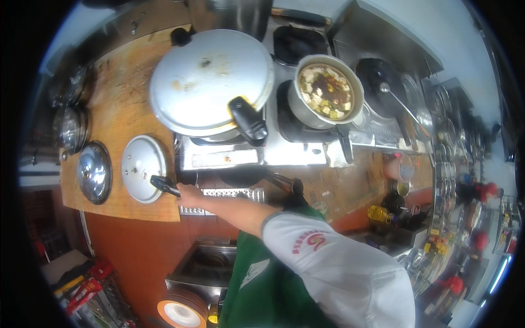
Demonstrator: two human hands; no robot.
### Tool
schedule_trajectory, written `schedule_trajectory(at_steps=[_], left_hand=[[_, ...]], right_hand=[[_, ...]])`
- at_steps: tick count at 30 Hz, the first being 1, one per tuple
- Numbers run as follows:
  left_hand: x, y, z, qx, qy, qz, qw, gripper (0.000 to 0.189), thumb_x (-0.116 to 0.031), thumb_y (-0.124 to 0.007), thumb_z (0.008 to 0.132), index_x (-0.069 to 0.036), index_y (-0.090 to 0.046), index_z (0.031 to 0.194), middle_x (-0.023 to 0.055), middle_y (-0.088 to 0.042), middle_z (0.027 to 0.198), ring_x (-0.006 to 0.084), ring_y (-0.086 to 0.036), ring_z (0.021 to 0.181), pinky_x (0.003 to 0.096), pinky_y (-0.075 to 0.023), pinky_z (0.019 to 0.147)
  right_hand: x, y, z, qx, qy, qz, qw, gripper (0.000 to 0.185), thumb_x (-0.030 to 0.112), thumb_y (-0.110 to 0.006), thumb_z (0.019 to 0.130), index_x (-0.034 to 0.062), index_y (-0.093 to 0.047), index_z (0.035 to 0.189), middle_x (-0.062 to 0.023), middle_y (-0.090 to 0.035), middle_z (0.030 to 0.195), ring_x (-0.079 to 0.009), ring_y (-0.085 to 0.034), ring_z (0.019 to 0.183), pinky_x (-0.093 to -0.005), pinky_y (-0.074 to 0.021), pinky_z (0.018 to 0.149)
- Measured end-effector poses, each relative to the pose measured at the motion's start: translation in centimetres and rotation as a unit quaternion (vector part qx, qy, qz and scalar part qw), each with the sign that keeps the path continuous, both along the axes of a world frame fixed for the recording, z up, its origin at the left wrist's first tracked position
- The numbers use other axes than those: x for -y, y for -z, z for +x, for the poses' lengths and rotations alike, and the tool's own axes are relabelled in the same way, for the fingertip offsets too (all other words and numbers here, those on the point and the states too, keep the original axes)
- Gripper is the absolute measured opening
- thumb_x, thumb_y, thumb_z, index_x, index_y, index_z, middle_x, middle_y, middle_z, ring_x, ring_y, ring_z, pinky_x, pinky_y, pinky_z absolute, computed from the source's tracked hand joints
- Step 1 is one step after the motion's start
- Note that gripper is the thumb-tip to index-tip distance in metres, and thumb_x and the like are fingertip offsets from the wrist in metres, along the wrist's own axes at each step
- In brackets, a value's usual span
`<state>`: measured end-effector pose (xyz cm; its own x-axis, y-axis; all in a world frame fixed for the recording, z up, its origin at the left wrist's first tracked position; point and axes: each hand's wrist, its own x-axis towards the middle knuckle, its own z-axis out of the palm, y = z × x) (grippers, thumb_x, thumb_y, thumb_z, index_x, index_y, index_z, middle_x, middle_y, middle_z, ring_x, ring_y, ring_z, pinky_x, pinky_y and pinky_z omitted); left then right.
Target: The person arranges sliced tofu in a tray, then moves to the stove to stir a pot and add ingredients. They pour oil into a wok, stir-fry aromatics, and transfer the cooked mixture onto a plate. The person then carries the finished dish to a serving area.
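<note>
Reaching left across the front of my body, my right hand (pixel 189 196) grips the black handle (pixel 164 184) of a small pressure cooker lid (pixel 142 168). This round metal lid lies over the wooden counter; whether it touches the wood I cannot tell. My left hand is out of view. Beyond my right hand, a large pressure cooker (pixel 211 82) sits on the stove with its lid on. To its right stands an open pressure cooker pot (pixel 357 88), holding tofu cubes (pixel 337 114), green pieces and dark red seasoning in liquid.
A domed metal lid (pixel 94 171) lies on the wooden counter (pixel 119 98) at left. A wok (pixel 375 78) with a ladle (pixel 384 87) is at right. Below are a grater-like perforated metal strip (pixel 208 192), stacked orange-rimmed plates (pixel 162 307) and an oil bottle (pixel 379 214). People stand far right.
</note>
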<state>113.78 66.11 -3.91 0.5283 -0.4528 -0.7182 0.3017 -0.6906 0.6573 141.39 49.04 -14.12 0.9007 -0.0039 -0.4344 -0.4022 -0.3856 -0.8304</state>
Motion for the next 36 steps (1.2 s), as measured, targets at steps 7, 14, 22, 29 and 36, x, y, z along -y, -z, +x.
schedule_trajectory(at_steps=[7,14,22,29,36], left_hand=[[8.5,-1.5,-2.8,0.05,0.071,0.029,0.996,0.063,-0.033,-0.072,0.097,-0.002,-0.057,0.149,0.0276,-0.063,0.143,0.0432,-0.061,0.132,0.0475,-0.0497,0.109],[24.8,0.5,-8.7,0.149,0.194,0.023,0.969,0.065,-0.032,-0.077,0.092,-0.001,-0.058,0.147,0.0282,-0.065,0.14,0.0444,-0.064,0.128,0.0479,-0.0518,0.106],[54.1,1.6,-20.5,0.28,0.359,-0.146,0.878,0.051,-0.035,-0.059,0.106,-0.003,-0.057,0.147,0.0254,-0.063,0.144,0.043,-0.059,0.134,0.0496,-0.0484,0.112],[78.5,6.2,-28.8,0.136,0.185,-0.275,0.933,0.058,-0.046,-0.057,0.11,-0.006,-0.052,0.151,0.0175,-0.069,0.139,0.0318,-0.068,0.125,0.0438,-0.0542,0.103],[95.5,9.7,-32.2,-0.306,-0.065,-0.278,0.909,0.057,-0.052,-0.061,0.108,-0.008,-0.055,0.144,0.014,-0.071,0.123,0.0282,-0.072,0.109,0.0447,-0.061,0.094]], right_hand=[[8.6,-1.3,-12.4,0.206,-0.209,0.011,0.956,0.039,0.021,-0.064,0.093,0.0032,-0.063,0.127,-0.0236,-0.073,0.104,-0.0424,-0.072,0.1,-0.0549,-0.0568,0.087],[40.3,0.7,-44.4,0.017,-0.115,0.008,0.993,0.036,0.029,-0.067,0.095,0.0166,-0.072,0.128,-0.014,-0.078,0.111,-0.0342,-0.074,0.106,-0.0451,-0.0577,0.091],[67.6,-13.2,-80.9,0.041,0.326,-0.045,0.943,0.047,0.007,-0.076,0.094,0.0054,-0.066,0.14,-0.0115,-0.077,0.121,-0.0163,-0.075,0.099,-0.0302,-0.0589,0.092],[80.3,-19.7,-83.3,0.147,0.435,-0.074,0.885,0.044,-0.001,-0.067,0.1,0.001,-0.062,0.144,-0.0093,-0.07,0.134,-0.0164,-0.066,0.117,-0.0316,-0.0545,0.101],[98.2,-18.8,-78.6,0.179,0.27,-0.438,0.839,0.055,0.005,-0.077,0.088,-0.0023,-0.062,0.14,-0.0252,-0.063,0.14,-0.0419,-0.063,0.129,-0.0457,-0.0503,0.111]])
